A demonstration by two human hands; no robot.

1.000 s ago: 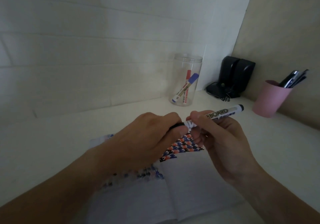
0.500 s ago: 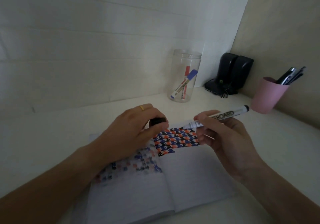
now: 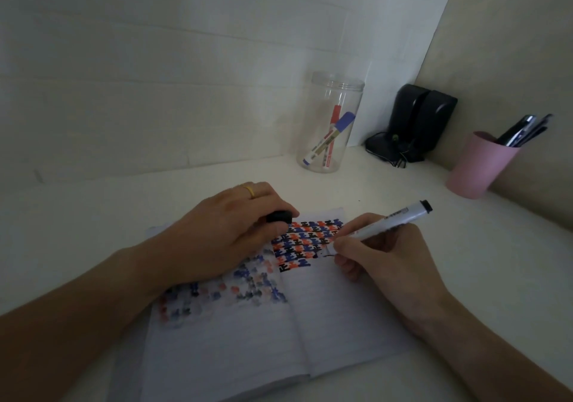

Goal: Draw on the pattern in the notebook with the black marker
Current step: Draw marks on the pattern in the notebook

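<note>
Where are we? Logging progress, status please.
Right hand grips black marker, tip at pattern edge. Left hand holds cap, resting on notebook. Nothing in the way.

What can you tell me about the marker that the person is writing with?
The black marker has a white barrel with dark printed lettering, too blurred to read, and a black end plug pointing up and to the right. It is uncapped; the black cap sits in the left hand. The right hand pinches the barrel low down, tilted, its tip at the right edge of the coloured pattern on the open notebook.
</note>
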